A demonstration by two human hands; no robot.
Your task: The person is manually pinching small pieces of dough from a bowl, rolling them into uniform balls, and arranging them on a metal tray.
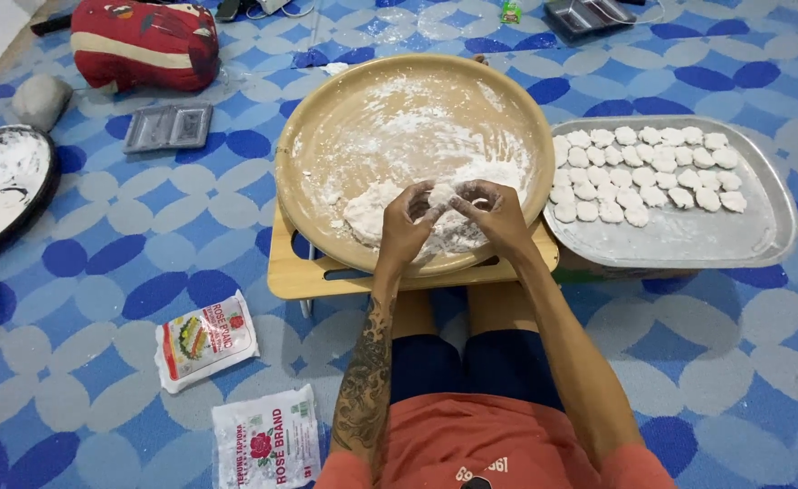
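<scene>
My left hand (405,226) and my right hand (496,213) meet over the near rim of a large round tan tray (326,127). Both pinch a small white dough piece (440,194) between the fingertips. Under the hands lies a mound of white dough (370,214) with flour spread over the tray. The tray rests on a low wooden stand (295,272) in front of my knees. To the right, a metal tray (761,226) carries several rows of small flattened dough pieces (645,174).
Two flour bags (207,340) (267,439) lie on the blue patterned mat at lower left. A dark round pan with flour (5,186), a small grey divided tray (169,126), a grey stone (40,98) and a red cushion (145,43) sit at the left.
</scene>
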